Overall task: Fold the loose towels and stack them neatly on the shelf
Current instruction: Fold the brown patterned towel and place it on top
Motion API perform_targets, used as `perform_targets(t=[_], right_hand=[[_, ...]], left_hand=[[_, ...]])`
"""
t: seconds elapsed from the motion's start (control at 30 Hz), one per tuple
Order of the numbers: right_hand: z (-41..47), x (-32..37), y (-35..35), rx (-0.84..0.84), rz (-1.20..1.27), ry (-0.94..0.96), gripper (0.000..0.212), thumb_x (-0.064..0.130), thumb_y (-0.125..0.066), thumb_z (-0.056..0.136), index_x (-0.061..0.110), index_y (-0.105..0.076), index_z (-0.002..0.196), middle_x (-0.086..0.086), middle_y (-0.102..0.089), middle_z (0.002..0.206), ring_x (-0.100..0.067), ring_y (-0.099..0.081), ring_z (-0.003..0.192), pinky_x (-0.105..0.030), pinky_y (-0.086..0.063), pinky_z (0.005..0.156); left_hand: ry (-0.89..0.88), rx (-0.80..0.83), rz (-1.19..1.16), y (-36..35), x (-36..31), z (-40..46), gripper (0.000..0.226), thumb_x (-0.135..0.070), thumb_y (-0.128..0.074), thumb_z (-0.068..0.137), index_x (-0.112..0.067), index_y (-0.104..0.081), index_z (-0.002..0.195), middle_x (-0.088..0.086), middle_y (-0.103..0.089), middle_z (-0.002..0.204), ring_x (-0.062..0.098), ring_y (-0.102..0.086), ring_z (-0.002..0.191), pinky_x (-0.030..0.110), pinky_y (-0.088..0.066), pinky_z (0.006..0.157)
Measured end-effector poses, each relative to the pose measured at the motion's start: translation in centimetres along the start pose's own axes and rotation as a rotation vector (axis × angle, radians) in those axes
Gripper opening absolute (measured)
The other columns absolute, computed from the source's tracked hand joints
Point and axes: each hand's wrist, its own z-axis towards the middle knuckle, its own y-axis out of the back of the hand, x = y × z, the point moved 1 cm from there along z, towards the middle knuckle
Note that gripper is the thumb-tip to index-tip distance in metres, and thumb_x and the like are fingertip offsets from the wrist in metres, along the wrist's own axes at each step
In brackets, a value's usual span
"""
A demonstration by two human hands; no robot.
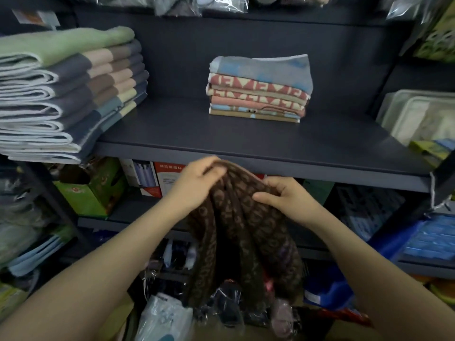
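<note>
Head | brown towel [236,217] hangs lengthwise downward | both hands grip top

Shop stockroom: metal shelf [246,153] w/ bagged goods [221,3], boxes [93,190].

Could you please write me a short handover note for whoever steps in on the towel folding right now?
Left hand: grips the top edge of the brown patterned towel.
Right hand: pinches the same edge; the towel hangs bunched below the shelf, unfolded.
Done: a small stack of folded towels sits mid-shelf; a taller striped stack stands at the shelf's left end.
Left: fold the brown towel and set it on a stack. Whether more loose towels remain among the bags below is unclear.
</note>
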Motion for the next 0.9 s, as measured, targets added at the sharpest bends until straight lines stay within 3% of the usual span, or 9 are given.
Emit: perform_targets(t=[0.17,0.27,0.33,0.4,0.47,0.57,0.63,0.77,0.9], right_hand=[[-1.9,-2.8,1.9,-0.016,0.112,-0.247,0.025,0.03,-0.057,0.085,0.024,-0.057,0.061,0.009,-0.06,0.062,-0.006,-0.058,0.062,-0.019,-0.041,0.058],[-2.6,-3.4,2.4,-0.026,0.095,-0.288,0.025,0.023,-0.054,0.089,0.019,-0.053,0.064,0.004,-0.054,0.064,-0.006,-0.053,0.061,-0.018,-0.039,0.058],[-2.7,-3.1,2.1,-0.059,0.114,-0.282,0.021,0.017,-0.053,0.092,0.017,-0.055,0.071,0.003,-0.058,0.067,-0.008,-0.056,0.065,-0.019,-0.042,0.06],[-2.4,-2.1,1.4,-0.138,0.245,-0.273,0.008,0.011,-0.055,0.09,0.017,-0.059,0.088,0.001,-0.065,0.075,-0.011,-0.063,0.072,-0.02,-0.049,0.067],[-2.1,-0.4,0.8,-0.177,0.326,-0.224,0.024,0.007,-0.057,0.089,0.023,-0.057,0.107,-0.001,-0.069,0.079,-0.014,-0.066,0.077,-0.022,-0.053,0.072],[-1.8,2.2,-0.4,-0.062,0.325,-0.096,0.039,0.003,-0.058,0.087,0.028,-0.054,0.117,0.007,-0.072,0.088,-0.008,-0.068,0.083,-0.017,-0.052,0.075],[-1.7,3.4,-1.2,0.022,0.275,-0.026,0.041,-0.001,-0.058,0.086,0.024,-0.054,0.119,0.01,-0.068,0.104,-0.006,-0.065,0.096,-0.016,-0.048,0.083],[-1.9,3.9,-1.6,-0.039,0.084,0.014,0.017,0.005,-0.058,0.088,0.008,-0.065,0.102,-0.007,-0.069,0.099,-0.011,-0.064,0.094,-0.026,-0.049,0.085],[-2.2,2.9,-0.8,-0.184,-0.118,-0.082,0.012,0.017,-0.06,0.088,0.01,-0.066,0.08,0.001,-0.066,0.074,-0.007,-0.06,0.07,-0.027,-0.045,0.068]], left_hand=[[0.335,-0.287,-0.624,1.8,1.2,1.0,0.027,-0.019,-0.049,0.095,-0.026,-0.068,0.077,-0.008,-0.071,0.071,0.006,-0.067,0.068,0.016,-0.05,0.056],[0.513,-0.289,-0.682,2.2,2.6,1.1,0.016,-0.024,-0.05,0.095,-0.022,-0.066,0.094,-0.003,-0.072,0.081,0.013,-0.066,0.076,0.02,-0.051,0.06],[0.629,-0.216,-0.464,2.0,3.2,1.0,0.017,-0.029,-0.051,0.094,-0.021,-0.061,0.105,0.001,-0.067,0.098,0.015,-0.062,0.087,0.024,-0.048,0.069],[0.504,-0.118,-0.035,1.6,2.9,0.7,0.017,-0.034,-0.056,0.09,-0.024,-0.055,0.104,-0.006,-0.06,0.098,0.003,-0.056,0.082,0.015,-0.042,0.066],[0.174,0.017,0.288,0.9,1.0,0.1,0.022,-0.034,-0.061,0.087,-0.03,-0.049,0.105,-0.018,-0.054,0.087,-0.01,-0.049,0.074,0.006,-0.034,0.059],[-0.234,0.266,0.367,-0.5,-2.3,-0.9,0.017,-0.029,-0.06,0.088,-0.03,-0.053,0.104,-0.016,-0.061,0.081,-0.01,-0.057,0.075,0.008,-0.04,0.062],[-0.382,0.275,0.368,-1.0,-3.9,-1.1,0.015,-0.027,-0.059,0.089,-0.02,-0.062,0.102,-0.012,-0.067,0.091,-0.003,-0.06,0.084,0.016,-0.046,0.072],[-0.494,0.207,0.392,-1.2,-4.4,-1.5,0.018,-0.026,-0.062,0.086,-0.014,-0.065,0.099,-0.008,-0.068,0.092,0.0,-0.06,0.084,0.018,-0.047,0.074],[-0.381,0.159,0.454,-0.5,-3.2,-1.8,0.016,-0.031,-0.064,0.082,-0.017,-0.059,0.077,-0.013,-0.055,0.068,0.001,-0.05,0.061,0.013,-0.034,0.058]])
